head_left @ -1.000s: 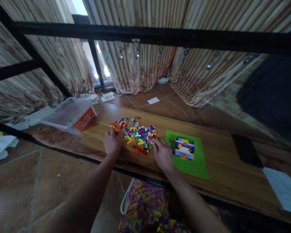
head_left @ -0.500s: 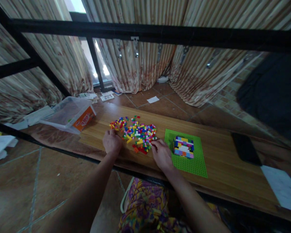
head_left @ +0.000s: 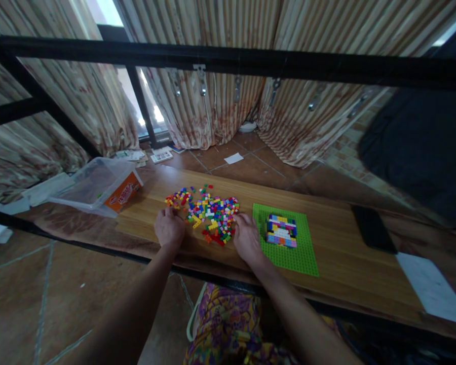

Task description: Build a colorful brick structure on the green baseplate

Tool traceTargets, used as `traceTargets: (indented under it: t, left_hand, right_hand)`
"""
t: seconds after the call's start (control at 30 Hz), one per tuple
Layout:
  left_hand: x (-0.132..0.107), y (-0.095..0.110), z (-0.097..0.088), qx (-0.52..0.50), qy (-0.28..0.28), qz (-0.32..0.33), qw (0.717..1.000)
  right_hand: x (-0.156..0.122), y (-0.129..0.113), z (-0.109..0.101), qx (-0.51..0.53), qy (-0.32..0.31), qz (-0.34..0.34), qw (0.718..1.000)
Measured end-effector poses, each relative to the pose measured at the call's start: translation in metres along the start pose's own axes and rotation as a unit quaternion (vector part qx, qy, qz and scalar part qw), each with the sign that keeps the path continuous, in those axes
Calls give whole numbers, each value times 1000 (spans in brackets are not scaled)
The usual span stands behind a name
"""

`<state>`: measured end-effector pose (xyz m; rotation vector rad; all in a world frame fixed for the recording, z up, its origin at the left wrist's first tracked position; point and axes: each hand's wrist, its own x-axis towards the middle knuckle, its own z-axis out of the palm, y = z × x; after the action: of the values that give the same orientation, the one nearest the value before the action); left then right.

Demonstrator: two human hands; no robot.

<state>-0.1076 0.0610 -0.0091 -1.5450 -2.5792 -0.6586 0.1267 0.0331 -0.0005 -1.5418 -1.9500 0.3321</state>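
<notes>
A loose pile of small coloured toy bricks (head_left: pixel 215 207) is spread on the wooden board between my hands. My left hand (head_left: pixel 169 228) rests at the pile's left end, its fingers curled in by the orange and yellow bricks; what they hold, if anything, is hidden. At the pile's right edge, my right hand (head_left: pixel 248 235) has thumb and fingertips drawn together, too small to show what is in them. Just right of that hand lies a green baseplate (head_left: pixel 306 258), bearing a block-shaped build of multicoloured bricks (head_left: pixel 281 230) with white rows in its middle.
A clear plastic box (head_left: pixel 95 185) with an orange label stands at the board's left end. Toward the right lie a black phone (head_left: pixel 372 228) and a white sheet (head_left: pixel 433 286). A dark metal rail (head_left: pixel 228 58) crosses in front of the striped curtains.
The whole view has shifted slightly, so things sit a little further left. My right hand still hovers at the pile's right edge, and my left hand has barely moved against the bricks.
</notes>
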Motion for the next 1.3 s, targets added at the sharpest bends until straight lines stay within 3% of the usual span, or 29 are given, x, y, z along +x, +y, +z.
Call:
traceTargets:
  t: [0.37,0.6,0.8,1.13,1.3]
  left_hand:
    - [0,1,-3,0,-3,6,1000]
    - [1,1,-5,-5,-16,-8,1000]
    - [0,2,-6,-4,-13,-7,1000]
    - [1,1,-4,-10,-16,-11,1000]
    - [1,1,-4,-6,-16,-3,1000]
  right_hand:
    - [-11,-3,4,11,-21,-42,999]
    - [23,-6,5,-7,32,26,999]
    - [46,-9,18,-15,-6,73,997]
    - [31,-5,14,32,37,61,997]
    - [14,-12,6,101,40,116,987]
